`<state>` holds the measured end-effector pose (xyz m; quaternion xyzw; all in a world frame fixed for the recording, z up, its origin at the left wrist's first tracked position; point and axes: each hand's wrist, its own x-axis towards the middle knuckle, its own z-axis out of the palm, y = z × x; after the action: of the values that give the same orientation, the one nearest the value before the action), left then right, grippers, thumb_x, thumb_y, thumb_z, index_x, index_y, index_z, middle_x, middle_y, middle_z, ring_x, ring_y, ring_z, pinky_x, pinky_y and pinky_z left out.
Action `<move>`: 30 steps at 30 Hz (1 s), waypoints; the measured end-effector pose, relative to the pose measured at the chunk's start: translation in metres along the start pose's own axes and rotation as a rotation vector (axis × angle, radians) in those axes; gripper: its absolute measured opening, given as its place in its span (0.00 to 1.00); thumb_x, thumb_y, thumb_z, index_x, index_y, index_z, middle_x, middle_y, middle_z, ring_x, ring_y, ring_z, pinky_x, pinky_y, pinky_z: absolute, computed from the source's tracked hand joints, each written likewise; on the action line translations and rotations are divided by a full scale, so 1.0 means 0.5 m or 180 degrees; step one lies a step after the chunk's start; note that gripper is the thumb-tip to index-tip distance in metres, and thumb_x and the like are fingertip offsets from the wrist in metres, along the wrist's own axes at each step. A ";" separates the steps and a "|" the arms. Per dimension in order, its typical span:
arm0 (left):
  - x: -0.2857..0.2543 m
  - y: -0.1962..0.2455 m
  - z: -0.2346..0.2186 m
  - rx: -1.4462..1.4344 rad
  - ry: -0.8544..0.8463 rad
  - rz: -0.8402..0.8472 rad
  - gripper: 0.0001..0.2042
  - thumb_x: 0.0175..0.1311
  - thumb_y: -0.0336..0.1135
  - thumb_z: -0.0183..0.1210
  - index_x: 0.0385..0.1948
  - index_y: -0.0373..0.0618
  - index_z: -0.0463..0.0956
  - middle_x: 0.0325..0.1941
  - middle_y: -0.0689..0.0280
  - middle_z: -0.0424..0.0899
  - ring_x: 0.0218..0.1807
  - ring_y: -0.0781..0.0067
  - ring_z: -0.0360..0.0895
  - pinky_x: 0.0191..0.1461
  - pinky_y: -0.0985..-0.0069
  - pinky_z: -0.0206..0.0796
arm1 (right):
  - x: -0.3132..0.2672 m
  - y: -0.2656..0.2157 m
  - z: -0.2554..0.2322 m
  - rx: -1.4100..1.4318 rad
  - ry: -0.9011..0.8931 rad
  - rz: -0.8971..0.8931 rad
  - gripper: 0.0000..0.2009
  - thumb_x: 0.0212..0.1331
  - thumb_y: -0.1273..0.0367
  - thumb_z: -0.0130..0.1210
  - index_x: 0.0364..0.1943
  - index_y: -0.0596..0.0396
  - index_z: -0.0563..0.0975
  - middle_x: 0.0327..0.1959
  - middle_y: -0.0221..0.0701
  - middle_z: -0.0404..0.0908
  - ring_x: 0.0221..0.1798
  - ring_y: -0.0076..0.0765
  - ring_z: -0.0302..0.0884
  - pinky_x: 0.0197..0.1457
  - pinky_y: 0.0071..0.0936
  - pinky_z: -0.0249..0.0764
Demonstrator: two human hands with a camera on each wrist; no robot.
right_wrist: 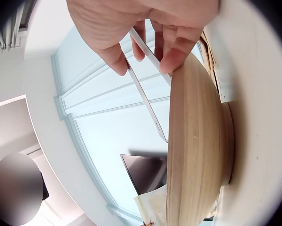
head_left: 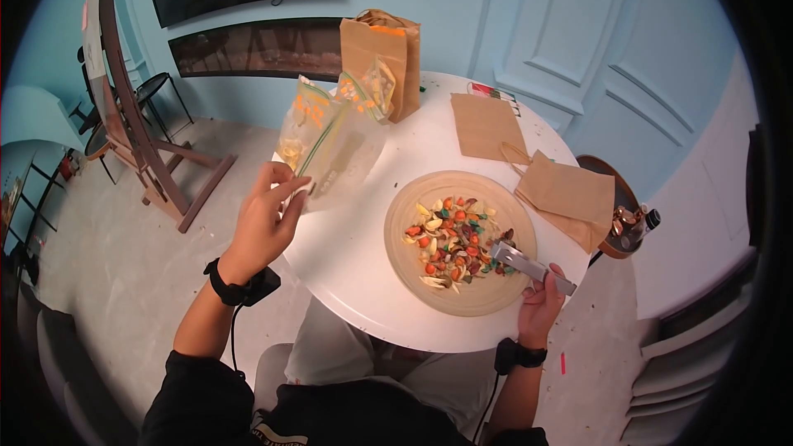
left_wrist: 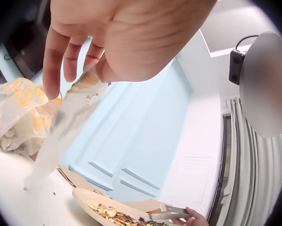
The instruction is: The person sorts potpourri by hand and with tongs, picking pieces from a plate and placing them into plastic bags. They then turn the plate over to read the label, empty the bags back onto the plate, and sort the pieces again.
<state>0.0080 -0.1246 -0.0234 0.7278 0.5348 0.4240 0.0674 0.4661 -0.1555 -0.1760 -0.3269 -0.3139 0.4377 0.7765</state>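
My left hand pinches the edge of a clear zip bag, which hangs over the left side of the round white table. In the left wrist view this bag looks flat, with small dark print. My right hand grips metal tongs between thumb and fingers, over the right rim of a wide wooden bowl. Small mixed pieces in orange, yellow, green and dark red lie in the bowl. The tongs' tips are above the right edge of these pieces; their two arms stand apart in the right wrist view.
Two filled clear bags with orange print, a left one and a right one, stand by an upright brown paper bag. Flat brown paper bags lie right of the bowl. Beyond the table are a side stand with bottles and an easel.
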 end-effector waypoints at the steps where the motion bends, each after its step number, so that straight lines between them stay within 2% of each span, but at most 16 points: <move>1: 0.001 0.012 -0.003 0.0192 0.0077 0.0018 0.14 0.60 0.23 0.66 0.49 0.33 0.80 0.51 0.60 0.72 0.51 0.63 0.73 0.53 0.73 0.70 | 0.000 0.000 -0.001 -0.0001 -0.0002 -0.0004 0.16 0.74 0.65 0.54 0.60 0.54 0.70 0.46 0.34 0.84 0.45 0.25 0.83 0.32 0.19 0.71; 4: 0.004 0.018 -0.004 0.0626 0.0234 0.0492 0.26 0.50 0.27 0.76 0.53 0.35 0.78 0.55 0.59 0.71 0.52 0.60 0.73 0.56 0.68 0.71 | -0.001 0.002 -0.001 -0.0004 -0.0013 -0.0019 0.16 0.74 0.66 0.53 0.60 0.54 0.70 0.46 0.34 0.84 0.44 0.24 0.83 0.32 0.19 0.71; 7: 0.002 0.008 0.004 0.0786 0.0265 0.0664 0.36 0.42 0.29 0.80 0.58 0.37 0.75 0.58 0.56 0.68 0.53 0.57 0.73 0.57 0.64 0.71 | -0.003 0.001 0.002 -0.0009 -0.0003 -0.0031 0.16 0.74 0.66 0.53 0.60 0.54 0.70 0.46 0.33 0.84 0.44 0.24 0.82 0.32 0.19 0.71; 10: 0.000 0.007 0.008 0.0810 0.0323 0.0625 0.36 0.44 0.30 0.79 0.60 0.36 0.73 0.60 0.55 0.66 0.51 0.57 0.74 0.55 0.64 0.72 | -0.004 0.000 0.003 0.0004 0.0020 -0.0031 0.16 0.74 0.66 0.53 0.60 0.54 0.70 0.46 0.33 0.84 0.44 0.23 0.82 0.32 0.19 0.72; 13: -0.006 0.005 0.019 0.0578 -0.0174 0.0377 0.36 0.45 0.30 0.79 0.61 0.36 0.73 0.60 0.56 0.66 0.49 0.59 0.75 0.50 0.66 0.76 | -0.001 -0.002 0.005 -0.0001 0.0017 -0.0001 0.16 0.73 0.66 0.54 0.60 0.56 0.70 0.46 0.34 0.83 0.42 0.23 0.81 0.32 0.19 0.72; 15: 0.000 0.011 0.003 0.0436 -0.0263 0.0175 0.34 0.49 0.32 0.77 0.61 0.36 0.73 0.60 0.57 0.66 0.47 0.61 0.75 0.46 0.69 0.77 | -0.005 -0.005 0.015 0.0045 0.0111 0.0005 0.18 0.72 0.68 0.56 0.61 0.59 0.69 0.45 0.35 0.83 0.39 0.23 0.81 0.33 0.19 0.73; 19: 0.000 0.020 -0.007 0.0072 -0.0298 -0.0068 0.31 0.57 0.36 0.73 0.62 0.36 0.73 0.59 0.57 0.66 0.45 0.66 0.74 0.41 0.74 0.78 | -0.006 -0.007 0.017 0.0059 0.0128 0.0014 0.18 0.72 0.67 0.56 0.61 0.58 0.69 0.46 0.35 0.83 0.40 0.23 0.81 0.33 0.19 0.73; 22: -0.003 0.006 0.011 0.0152 -0.0456 -0.0026 0.28 0.62 0.39 0.70 0.60 0.34 0.74 0.56 0.58 0.68 0.42 0.68 0.74 0.39 0.76 0.76 | -0.006 -0.007 0.019 0.0022 0.0096 0.0003 0.17 0.73 0.67 0.55 0.60 0.57 0.70 0.45 0.34 0.83 0.41 0.23 0.81 0.33 0.19 0.72; 25: 0.013 -0.036 0.019 0.0085 -0.0171 -0.0177 0.25 0.62 0.36 0.68 0.59 0.34 0.75 0.54 0.58 0.70 0.40 0.70 0.74 0.38 0.77 0.73 | -0.005 -0.003 0.008 -0.0020 0.0070 -0.0018 0.16 0.74 0.65 0.53 0.60 0.54 0.71 0.44 0.31 0.83 0.42 0.21 0.80 0.32 0.20 0.71; 28: 0.036 -0.043 0.018 0.0331 0.0238 -0.0046 0.25 0.58 0.31 0.69 0.59 0.34 0.76 0.54 0.58 0.71 0.38 0.71 0.73 0.40 0.75 0.71 | -0.005 -0.003 0.010 -0.0025 0.0072 -0.0012 0.16 0.74 0.66 0.53 0.60 0.54 0.71 0.44 0.31 0.83 0.42 0.21 0.80 0.32 0.20 0.72; 29: 0.041 -0.043 0.017 0.0332 0.0244 -0.0104 0.28 0.53 0.29 0.69 0.60 0.35 0.75 0.55 0.59 0.70 0.39 0.71 0.73 0.43 0.72 0.71 | -0.005 -0.004 0.012 -0.0040 0.0088 -0.0003 0.16 0.74 0.66 0.53 0.60 0.54 0.71 0.44 0.31 0.83 0.41 0.21 0.80 0.32 0.19 0.72; 30: 0.042 -0.039 0.017 0.0270 0.0229 -0.0175 0.30 0.52 0.30 0.70 0.60 0.36 0.75 0.56 0.59 0.70 0.39 0.70 0.73 0.44 0.72 0.71 | -0.004 -0.004 0.013 -0.0054 0.0102 0.0006 0.16 0.74 0.66 0.53 0.60 0.54 0.71 0.44 0.31 0.83 0.41 0.21 0.80 0.32 0.19 0.72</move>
<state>0.0013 -0.0960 -0.0283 0.6993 0.5741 0.4249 0.0289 0.4613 -0.1566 -0.1712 -0.3408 -0.3048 0.4305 0.7782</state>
